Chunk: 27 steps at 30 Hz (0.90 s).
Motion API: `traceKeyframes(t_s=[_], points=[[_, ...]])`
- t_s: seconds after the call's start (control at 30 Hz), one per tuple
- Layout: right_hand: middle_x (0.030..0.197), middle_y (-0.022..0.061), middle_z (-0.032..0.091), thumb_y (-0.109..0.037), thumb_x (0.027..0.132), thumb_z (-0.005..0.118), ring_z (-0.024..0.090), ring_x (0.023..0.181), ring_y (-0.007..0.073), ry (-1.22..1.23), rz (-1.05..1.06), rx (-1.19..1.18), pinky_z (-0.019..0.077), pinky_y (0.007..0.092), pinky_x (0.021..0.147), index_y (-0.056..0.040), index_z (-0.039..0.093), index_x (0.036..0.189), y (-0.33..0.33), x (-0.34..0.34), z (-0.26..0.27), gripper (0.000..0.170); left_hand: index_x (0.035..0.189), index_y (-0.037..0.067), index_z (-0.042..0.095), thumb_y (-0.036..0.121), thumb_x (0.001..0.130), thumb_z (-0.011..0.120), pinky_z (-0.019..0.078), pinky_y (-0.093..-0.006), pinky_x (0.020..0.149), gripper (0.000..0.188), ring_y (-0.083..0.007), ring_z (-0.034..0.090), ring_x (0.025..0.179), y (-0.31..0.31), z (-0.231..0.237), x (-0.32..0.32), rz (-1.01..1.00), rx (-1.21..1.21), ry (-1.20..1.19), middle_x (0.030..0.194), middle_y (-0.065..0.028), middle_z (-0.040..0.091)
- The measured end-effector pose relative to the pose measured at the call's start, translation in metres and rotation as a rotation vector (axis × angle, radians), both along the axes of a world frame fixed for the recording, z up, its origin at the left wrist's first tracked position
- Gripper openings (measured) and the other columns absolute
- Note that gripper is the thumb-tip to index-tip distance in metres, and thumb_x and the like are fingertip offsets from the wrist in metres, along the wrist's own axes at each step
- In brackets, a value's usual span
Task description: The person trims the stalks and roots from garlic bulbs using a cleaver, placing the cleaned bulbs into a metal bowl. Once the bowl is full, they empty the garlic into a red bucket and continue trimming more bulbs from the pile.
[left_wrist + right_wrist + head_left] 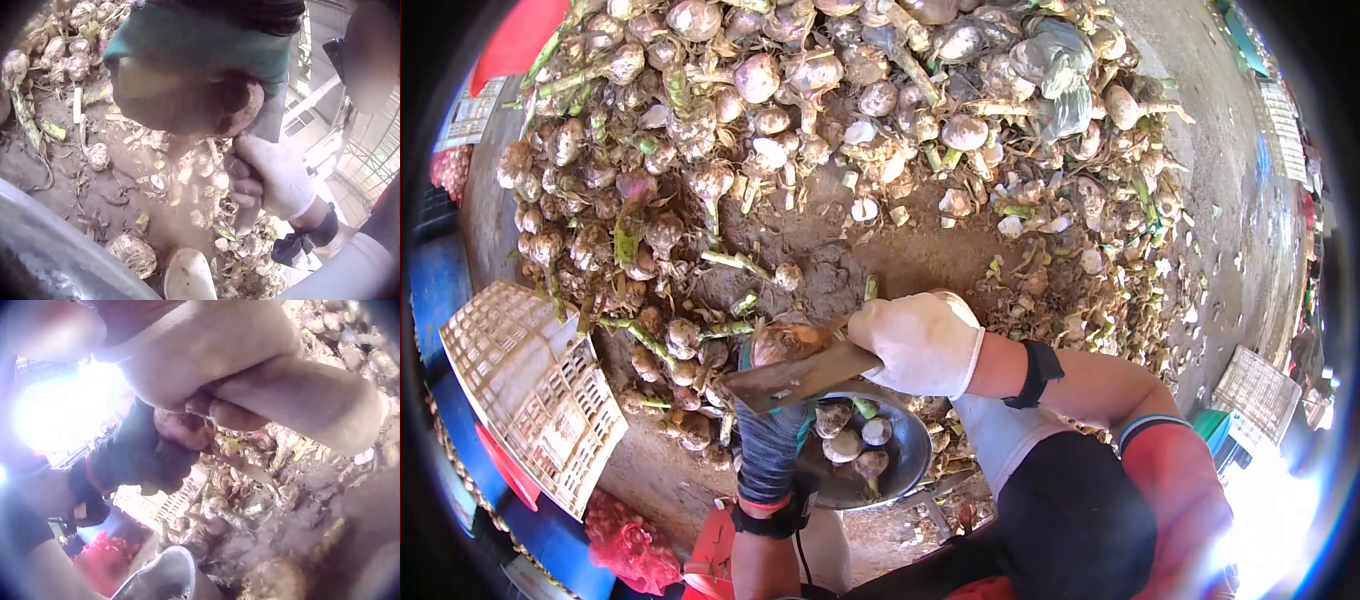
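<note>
My left hand (772, 428), in a grey and teal glove, grips a garlic bulb (783, 344) with dry brown skin above a metal basin. The white-gloved right hand (922, 345) holds a knife by its handle end. The knife's broad, dirt-stained blade (805, 376) lies across the front of the bulb and hides part of the left hand. In the right wrist view, the bulb (180, 428) shows between the dark left glove (153, 453) and the right hand (212, 353). Below, the basin (912, 452) holds several garlic bulbs (840, 446).
A big heap of garlic bulbs with stems (760, 80) spreads over the dirt ahead and left. Cut stems and peelings (1060, 260) litter the right side. A plastic crate (540, 390) and a red net bag (630, 545) stand at left. A plastic bag (1060, 75) lies on the heap.
</note>
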State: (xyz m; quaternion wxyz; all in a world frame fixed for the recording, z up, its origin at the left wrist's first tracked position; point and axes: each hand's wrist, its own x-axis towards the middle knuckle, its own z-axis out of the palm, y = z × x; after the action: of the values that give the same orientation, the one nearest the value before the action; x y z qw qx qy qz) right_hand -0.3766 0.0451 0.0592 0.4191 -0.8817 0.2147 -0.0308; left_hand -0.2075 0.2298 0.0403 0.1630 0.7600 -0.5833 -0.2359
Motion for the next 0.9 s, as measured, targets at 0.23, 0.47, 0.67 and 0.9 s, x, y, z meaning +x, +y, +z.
traceKeyframes(t_s=[0.23,0.47,0.67,0.9], points=[[0.077,0.0149,0.062,-0.025,0.079,0.06,0.064,0.07,0.0347,-0.083,0.054,-0.039,0.0517,0.0437,0.059,-0.0056,0.058,0.084,-0.007,0.008,-0.021,0.021,0.093,0.005,0.064,0.011,0.08,0.066,0.0494,-0.0397,0.078,0.014,-0.0303,0.061,0.093,-0.013,0.02,-0.008,0.016,-0.215,0.032,0.1,-0.0121,0.062],[0.073,0.0167,0.062,-0.023,0.083,0.055,0.062,0.068,0.0354,0.171,-0.269,0.046,0.0499,0.0433,0.065,-0.0052,0.06,0.078,-0.053,0.001,-0.02,0.019,0.107,0.001,0.056,0.005,0.08,0.063,0.0505,-0.0367,0.079,0.029,-0.0289,0.06,0.095,-0.057,0.068,-0.004,0.256,-0.149,0.527,0.106,-0.0156,0.059],[0.068,0.0169,0.059,-0.023,0.08,0.059,0.061,0.067,0.0364,0.078,-0.252,0.171,0.0491,0.0461,0.062,-0.0053,0.058,0.075,-0.023,0.003,-0.002,0.019,0.133,-0.002,0.04,0.016,0.092,0.054,0.0442,-0.0358,0.096,0.047,-0.0238,0.052,0.112,-0.049,0.038,0.012,0.586,-0.141,0.803,0.128,-0.0142,0.048],[0.072,0.0143,0.058,-0.025,0.074,0.063,0.061,0.066,0.0344,-0.026,0.003,0.158,0.0497,0.0437,0.059,-0.0061,0.056,0.075,0.011,0.006,0.017,0.02,0.139,0.015,0.036,0.043,0.091,0.055,0.0466,-0.0475,0.097,0.059,-0.0256,0.047,0.119,-0.068,-0.002,0.002,0.509,-0.606,0.702,0.13,-0.0101,0.044]])
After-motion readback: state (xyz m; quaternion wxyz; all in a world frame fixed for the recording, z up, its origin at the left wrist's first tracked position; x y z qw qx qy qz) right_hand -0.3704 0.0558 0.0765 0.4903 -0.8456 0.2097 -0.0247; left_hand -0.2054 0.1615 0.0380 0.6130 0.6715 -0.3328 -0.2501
